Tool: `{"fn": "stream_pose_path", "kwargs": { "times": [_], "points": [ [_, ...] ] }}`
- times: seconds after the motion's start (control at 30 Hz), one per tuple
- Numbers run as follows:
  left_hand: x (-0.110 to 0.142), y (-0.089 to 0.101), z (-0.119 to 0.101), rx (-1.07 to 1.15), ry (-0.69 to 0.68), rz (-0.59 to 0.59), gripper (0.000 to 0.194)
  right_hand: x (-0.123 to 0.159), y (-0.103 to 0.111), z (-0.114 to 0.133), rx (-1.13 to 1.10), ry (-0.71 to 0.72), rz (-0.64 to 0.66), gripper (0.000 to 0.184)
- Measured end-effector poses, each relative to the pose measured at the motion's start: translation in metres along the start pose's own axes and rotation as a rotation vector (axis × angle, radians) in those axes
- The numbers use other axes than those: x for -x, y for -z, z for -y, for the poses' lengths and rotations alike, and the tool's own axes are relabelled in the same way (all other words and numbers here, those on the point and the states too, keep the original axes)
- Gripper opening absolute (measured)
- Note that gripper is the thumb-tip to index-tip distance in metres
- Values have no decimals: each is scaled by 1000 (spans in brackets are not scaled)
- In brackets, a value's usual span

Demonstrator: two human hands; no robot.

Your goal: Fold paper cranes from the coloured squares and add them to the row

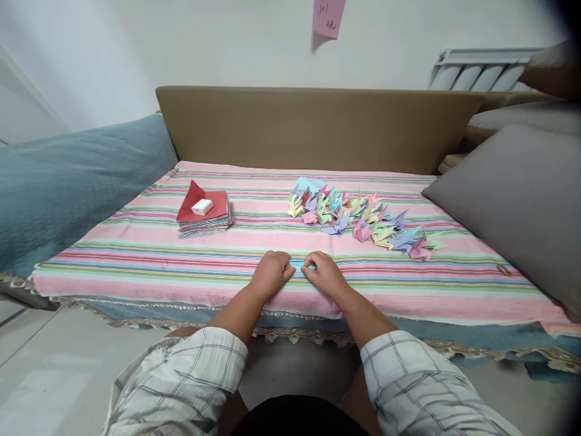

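Pinching a small piece of light blue paper [297,264] with the curled fingers [282,257] of the left hand [270,274] and right hand [325,275].

The thumbs face each other across the paper, low over the striped cloth [136,266] near the front edge of the sofa [299,127]; the hands cover most of its shape. Beyond the right hand, folded paper cranes [362,230] in pink, purple, green, yellow and blue spread in a loose band, a light blue sheet [311,183] at its far left end. Beyond the left hand and further left sits a paper stack [204,227], red on top with one corner raised, bearing a small white block [202,207]. A grey cushion [512,206] leans at the far right; a pink note [328,17] hangs on the wall [227,42].
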State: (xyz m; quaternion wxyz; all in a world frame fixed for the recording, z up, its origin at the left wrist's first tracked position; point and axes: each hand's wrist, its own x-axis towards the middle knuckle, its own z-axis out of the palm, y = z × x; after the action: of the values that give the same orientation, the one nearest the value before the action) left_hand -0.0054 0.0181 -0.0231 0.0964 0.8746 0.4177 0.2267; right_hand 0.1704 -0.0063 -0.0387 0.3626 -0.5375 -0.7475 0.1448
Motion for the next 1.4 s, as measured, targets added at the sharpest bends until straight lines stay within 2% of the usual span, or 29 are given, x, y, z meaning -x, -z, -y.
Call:
{"fn": "stream_pose_path", "kwargs": {
  "times": [0.13,0.23,0.3,0.43,0.53,0.67,0.8,0.97,1.17,1.27,1.4],
  "points": [
    [2,1,-1,-9,61,-8,7,1,1,-4,-16,9,52,23],
    [5,1,1,-16,104,-38,22,1,1,-7,13,33,94,27],
    [5,2,3,0,40,-22,28,1,0,-10,25,35,107,26],
    [2,1,9,12,-114,34,22,0,-1,-14,35,48,133,27],
    [1,0,8,-65,-152,17,20,-1,-1,-15,50,61,137,30],
    [4,-1,3,-154,-201,-72,19,-1,-1,-15,68,81,136,32],
    [8,-1,0,-215,-277,-16,16,0,-1,-14,93,84,123,31],
    [8,5,-7,-239,-237,41,14,4,1,-11,155,88,85,30],
    [-1,14,-19,-324,-117,134,14,6,4,-10,139,73,56,32],
    [-2,10,-24,-368,-102,94,15,6,9,-12,26,10,-19,32],
    [-2,1,-27,-386,-95,19,17,6,14,-13,-189,-122,-194,28]
  ]
}}
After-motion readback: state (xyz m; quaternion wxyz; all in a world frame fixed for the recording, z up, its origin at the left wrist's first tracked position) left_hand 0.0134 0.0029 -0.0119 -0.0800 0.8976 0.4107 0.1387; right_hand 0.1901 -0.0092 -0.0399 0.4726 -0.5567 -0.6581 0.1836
